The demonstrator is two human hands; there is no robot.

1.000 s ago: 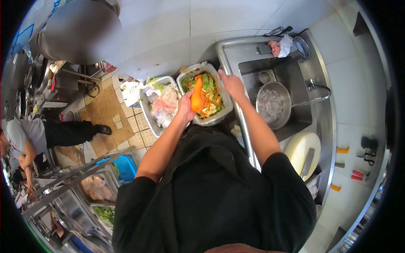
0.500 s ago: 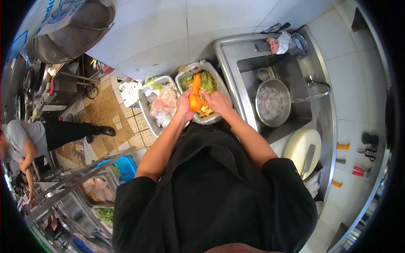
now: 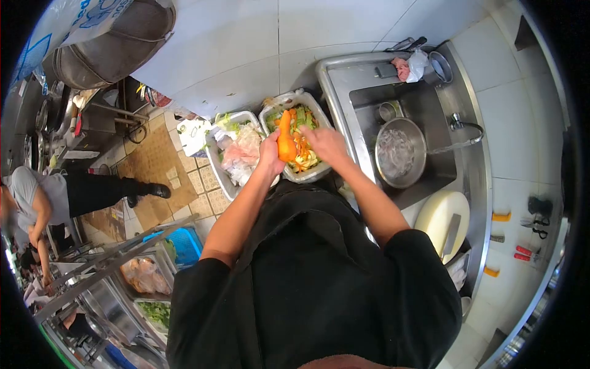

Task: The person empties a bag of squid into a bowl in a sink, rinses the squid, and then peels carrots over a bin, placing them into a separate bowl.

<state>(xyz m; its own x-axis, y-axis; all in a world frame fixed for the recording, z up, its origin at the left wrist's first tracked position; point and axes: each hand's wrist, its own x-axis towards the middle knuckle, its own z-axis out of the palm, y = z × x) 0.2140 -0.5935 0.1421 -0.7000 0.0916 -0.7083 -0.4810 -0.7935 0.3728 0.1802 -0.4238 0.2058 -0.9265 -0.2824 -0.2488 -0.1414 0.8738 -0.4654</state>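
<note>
My left hand [image 3: 270, 155] is shut on an orange carrot [image 3: 286, 139] and holds it upright over a white bin [image 3: 312, 176] of green and orange vegetable scraps. Just right of the carrot, my right hand [image 3: 326, 145] hovers above the same bin with its fingers reaching toward the carrot. I see only the back of that hand, so anything in it is hidden.
A second bin [image 3: 212, 161] with plastic wrap and greens stands to the left. On the right, a steel sink [image 3: 424, 101] holds a metal bowl [image 3: 399, 154] under a tap [image 3: 464, 126]. A round white board [image 3: 435, 212] carries a cleaver [image 3: 450, 234]. Another person [image 3: 43, 197] bends at far left.
My right hand came back from the bin's far right corner to the carrot, then slid a little away along it. The left hand kept the carrot in place.
</note>
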